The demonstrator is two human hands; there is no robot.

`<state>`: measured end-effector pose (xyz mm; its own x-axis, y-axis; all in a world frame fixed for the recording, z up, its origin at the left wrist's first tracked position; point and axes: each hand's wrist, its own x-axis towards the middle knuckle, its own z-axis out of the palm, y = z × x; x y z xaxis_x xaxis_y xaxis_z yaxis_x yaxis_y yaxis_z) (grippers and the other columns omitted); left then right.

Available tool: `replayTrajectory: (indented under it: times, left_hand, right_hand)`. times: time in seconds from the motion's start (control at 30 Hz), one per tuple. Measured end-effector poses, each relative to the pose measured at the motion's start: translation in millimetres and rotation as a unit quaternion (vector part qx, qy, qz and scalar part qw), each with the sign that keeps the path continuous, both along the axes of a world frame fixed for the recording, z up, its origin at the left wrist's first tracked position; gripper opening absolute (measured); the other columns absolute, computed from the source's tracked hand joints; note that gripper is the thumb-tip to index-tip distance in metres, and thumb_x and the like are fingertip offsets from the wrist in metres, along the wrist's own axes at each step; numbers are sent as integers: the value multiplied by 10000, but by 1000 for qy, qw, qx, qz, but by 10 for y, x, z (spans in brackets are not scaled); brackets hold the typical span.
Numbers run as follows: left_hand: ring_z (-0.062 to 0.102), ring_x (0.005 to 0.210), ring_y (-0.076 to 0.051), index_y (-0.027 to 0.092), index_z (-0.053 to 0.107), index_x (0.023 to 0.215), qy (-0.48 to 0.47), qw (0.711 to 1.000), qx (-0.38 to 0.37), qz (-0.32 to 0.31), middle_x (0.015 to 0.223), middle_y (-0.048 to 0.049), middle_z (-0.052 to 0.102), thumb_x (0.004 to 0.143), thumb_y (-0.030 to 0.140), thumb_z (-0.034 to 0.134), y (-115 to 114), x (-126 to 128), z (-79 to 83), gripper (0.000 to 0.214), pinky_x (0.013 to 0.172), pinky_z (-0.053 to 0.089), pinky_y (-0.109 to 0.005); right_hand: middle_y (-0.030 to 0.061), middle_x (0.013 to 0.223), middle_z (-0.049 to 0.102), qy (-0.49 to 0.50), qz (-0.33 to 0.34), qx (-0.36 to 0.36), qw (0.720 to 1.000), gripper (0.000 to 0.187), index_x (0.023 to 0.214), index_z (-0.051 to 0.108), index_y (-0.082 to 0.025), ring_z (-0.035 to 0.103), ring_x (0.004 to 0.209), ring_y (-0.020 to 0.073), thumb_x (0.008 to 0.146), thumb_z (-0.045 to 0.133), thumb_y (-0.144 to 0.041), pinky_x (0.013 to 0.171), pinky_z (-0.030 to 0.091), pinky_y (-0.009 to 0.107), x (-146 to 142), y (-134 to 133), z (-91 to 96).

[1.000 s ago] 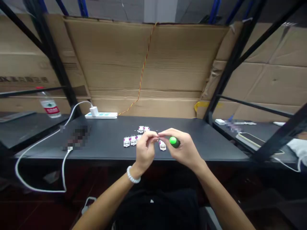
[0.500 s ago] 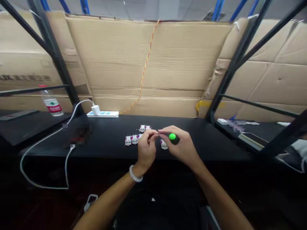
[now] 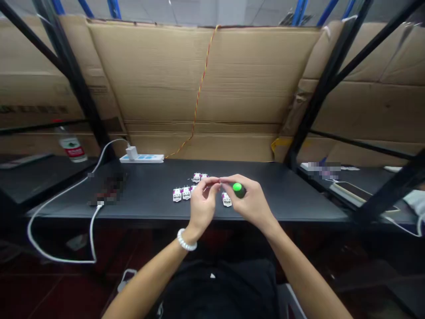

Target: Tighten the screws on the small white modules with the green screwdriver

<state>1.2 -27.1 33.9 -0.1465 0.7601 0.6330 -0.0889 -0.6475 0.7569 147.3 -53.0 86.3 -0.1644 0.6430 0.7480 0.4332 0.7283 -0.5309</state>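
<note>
My left hand (image 3: 201, 204) and my right hand (image 3: 249, 201) meet above the front of the black table (image 3: 149, 195). The right hand is wrapped round a screwdriver with a green-capped black handle (image 3: 238, 188), tip pointing left. My left hand's fingers pinch something tiny at that tip; I cannot make out what. Several small white modules with pink ends (image 3: 181, 193) lie on the table just behind and left of my hands, and one more (image 3: 226, 200) shows between them.
A white power strip (image 3: 142, 157) with a plugged charger and white cable (image 3: 63, 195) sits at the table's back left. A blurred dark object (image 3: 105, 189) lies left. A water bottle (image 3: 69, 145) stands far left. Cardboard (image 3: 206, 88) walls the back; black frame bars cross both sides.
Both hands stay together at the same spot, fingers shifting slightly at the screwdriver tip. The view has tilted a little.
</note>
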Motion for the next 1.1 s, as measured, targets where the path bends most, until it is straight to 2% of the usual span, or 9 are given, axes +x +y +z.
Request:
replayTrajectory:
  times: [0.1,0.23,0.6,0.87,1.1]
  left_hand:
    - [769,931,-209,206,813,1029,16,1000,2,4,1008,-67,818,986,291,721,13,-23,4,132,878,628,-343]
    - [766,875,-205,198,814,993,38,999,0,18,956,-62,817,993,298,720,30,-46,-7,137,826,617,-326]
    - [734,864,-199,203,771,994,112,990,76,49,931,-52,783,1040,306,658,91,-110,-16,160,803,571,-313]
    - [727,797,-204,207,794,945,101,992,43,57,871,-48,789,1013,358,708,145,-129,-78,187,750,571,-323]
    - [746,847,-206,204,764,977,122,990,49,51,927,-58,786,1012,251,666,124,-101,-57,115,799,595,-326]
  right_hand:
    - [83,1030,853,7,-10,-15,1000,147,1007,828,-227,810,917,227,979,691,-269,856,637,346,-2,4,-3]
    - [81,1008,856,16,-16,-19,1000,143,993,829,-227,814,910,232,971,703,-291,864,639,351,-6,11,-9]
    - [61,954,860,8,-35,-25,999,133,958,836,-236,815,853,231,959,716,-294,825,634,344,13,13,-11]
    - [88,996,858,-7,-40,9,999,158,989,827,-230,820,890,246,983,699,-324,828,640,364,-5,69,-84]
    - [91,1005,857,-1,-53,5,999,171,998,822,-230,823,907,249,986,684,-330,834,651,367,-9,123,-137]
